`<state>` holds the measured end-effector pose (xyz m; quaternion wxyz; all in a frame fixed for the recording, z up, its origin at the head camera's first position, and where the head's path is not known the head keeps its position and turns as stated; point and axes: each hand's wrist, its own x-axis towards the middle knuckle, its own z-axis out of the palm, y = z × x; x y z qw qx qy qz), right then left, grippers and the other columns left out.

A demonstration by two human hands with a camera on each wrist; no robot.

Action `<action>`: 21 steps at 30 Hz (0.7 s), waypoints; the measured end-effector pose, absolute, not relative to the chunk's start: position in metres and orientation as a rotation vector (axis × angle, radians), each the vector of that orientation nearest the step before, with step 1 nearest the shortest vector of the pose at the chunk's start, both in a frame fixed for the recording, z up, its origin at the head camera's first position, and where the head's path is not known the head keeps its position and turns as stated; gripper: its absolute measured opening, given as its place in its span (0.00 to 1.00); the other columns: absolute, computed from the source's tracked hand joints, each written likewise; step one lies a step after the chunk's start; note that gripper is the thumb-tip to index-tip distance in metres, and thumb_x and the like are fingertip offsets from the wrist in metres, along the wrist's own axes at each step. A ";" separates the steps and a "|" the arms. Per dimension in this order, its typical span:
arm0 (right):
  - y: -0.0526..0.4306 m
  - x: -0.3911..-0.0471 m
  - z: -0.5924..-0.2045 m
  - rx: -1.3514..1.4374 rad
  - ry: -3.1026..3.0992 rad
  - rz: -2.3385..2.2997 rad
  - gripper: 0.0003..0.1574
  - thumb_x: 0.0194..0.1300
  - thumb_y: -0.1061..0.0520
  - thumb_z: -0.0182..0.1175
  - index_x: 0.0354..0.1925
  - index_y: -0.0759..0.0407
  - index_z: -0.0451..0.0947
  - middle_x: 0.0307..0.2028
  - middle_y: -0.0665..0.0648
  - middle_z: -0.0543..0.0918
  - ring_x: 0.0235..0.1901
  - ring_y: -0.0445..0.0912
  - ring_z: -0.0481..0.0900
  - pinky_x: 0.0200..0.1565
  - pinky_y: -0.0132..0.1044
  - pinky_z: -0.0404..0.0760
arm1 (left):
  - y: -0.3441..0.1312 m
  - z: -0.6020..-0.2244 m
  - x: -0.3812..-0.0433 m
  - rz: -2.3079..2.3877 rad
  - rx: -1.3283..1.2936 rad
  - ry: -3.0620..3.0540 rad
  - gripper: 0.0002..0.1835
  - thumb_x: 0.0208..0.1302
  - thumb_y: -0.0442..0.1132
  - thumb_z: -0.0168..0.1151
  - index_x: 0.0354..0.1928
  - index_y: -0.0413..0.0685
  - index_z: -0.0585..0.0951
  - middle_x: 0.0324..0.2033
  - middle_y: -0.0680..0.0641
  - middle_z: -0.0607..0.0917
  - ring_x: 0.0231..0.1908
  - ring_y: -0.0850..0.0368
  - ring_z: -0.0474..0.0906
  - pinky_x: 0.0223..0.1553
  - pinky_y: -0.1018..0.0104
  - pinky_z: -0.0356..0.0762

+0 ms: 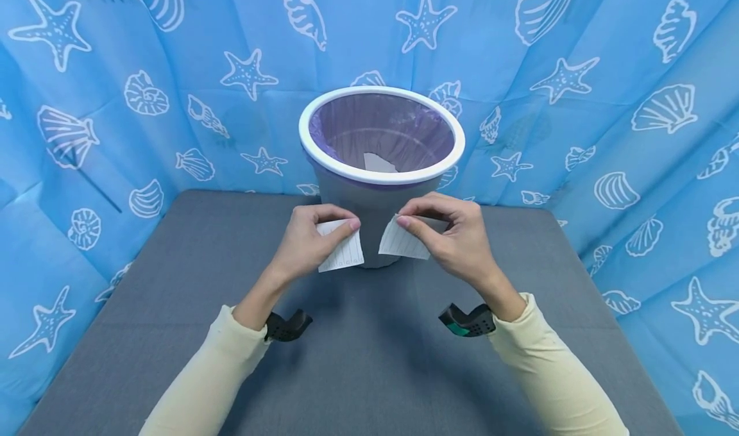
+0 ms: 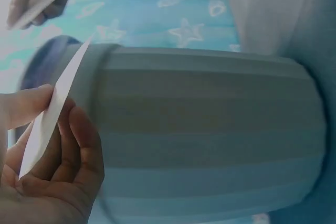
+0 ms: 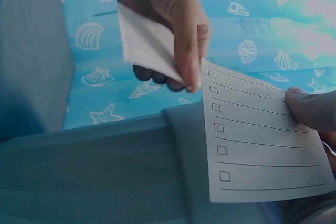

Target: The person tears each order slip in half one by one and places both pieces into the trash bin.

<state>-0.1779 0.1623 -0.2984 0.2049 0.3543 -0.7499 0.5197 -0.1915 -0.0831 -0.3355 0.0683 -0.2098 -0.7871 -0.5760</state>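
My left hand [image 1: 308, 240] pinches a small piece of lined white paper [image 1: 342, 250] between thumb and fingers. In my right hand [image 1: 456, 234] is another lined piece of paper [image 1: 401, 240], likewise pinched; the right wrist view shows a column of printed checkboxes on that sheet [image 3: 257, 140]. A gap separates the two pieces. Both hands are in front of a grey trash can [image 1: 369, 199], a little below its white rim [image 1: 381, 178]. The can has a purple liner [image 1: 398, 122], and a white scrap of paper [image 1: 378, 163] shows inside.
The can stands on a grey cloth-covered table [image 1: 369, 372] near its far edge. Behind and on both sides hangs a blue curtain [image 1: 242, 19] printed with white shells and starfish. Black wrist devices [image 1: 288, 326] sit on both wrists.
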 end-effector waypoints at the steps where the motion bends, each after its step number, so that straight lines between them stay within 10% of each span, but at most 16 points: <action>1: 0.163 -0.179 -0.296 0.987 -2.089 1.446 0.09 0.60 0.73 0.68 0.37 0.64 0.87 0.33 0.54 0.87 0.33 0.46 0.82 0.42 0.33 0.83 | -0.083 -0.331 -0.190 -1.734 -0.643 -2.356 0.09 0.68 0.38 0.68 0.43 0.39 0.88 0.36 0.46 0.88 0.31 0.51 0.81 0.32 0.61 0.79; 21: 0.171 -0.209 -0.236 0.992 -2.047 1.457 0.02 0.62 0.71 0.68 0.36 0.71 0.86 0.32 0.57 0.87 0.35 0.47 0.87 0.42 0.34 0.84 | -0.087 -0.236 -0.201 -1.609 -0.794 -2.135 0.07 0.66 0.33 0.69 0.40 0.35 0.88 0.36 0.44 0.89 0.33 0.53 0.83 0.33 0.64 0.82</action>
